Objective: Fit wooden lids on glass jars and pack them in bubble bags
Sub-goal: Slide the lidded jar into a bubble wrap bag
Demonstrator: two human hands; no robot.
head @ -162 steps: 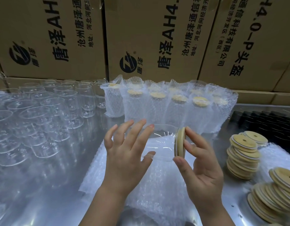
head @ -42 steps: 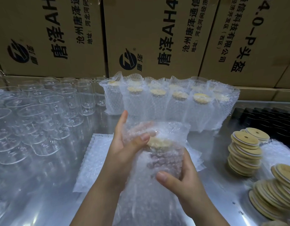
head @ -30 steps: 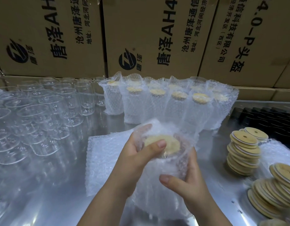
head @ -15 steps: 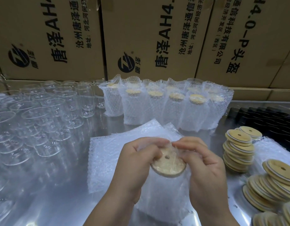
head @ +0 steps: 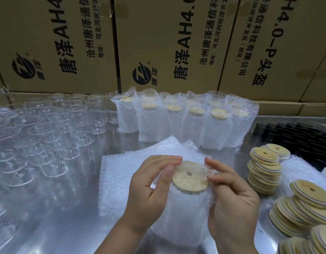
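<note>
Bubble bag (head: 177, 228) encloses jar (head: 188, 202) capped by wooden lid (head: 191, 183).

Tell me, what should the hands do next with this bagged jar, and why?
Probably stand it in the row of packed jars at the back. The wooden lid already sits on the jar inside the bubble bag, and the left hand and right hand pinch the bag's mouth on either side of the lid, so packing looks nearly finished.

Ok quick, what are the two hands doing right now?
Left hand: closed, pinching the bubble bag just left of the wooden lid.
Right hand: closed, pinching the bubble bag at the lid's right side.
</note>
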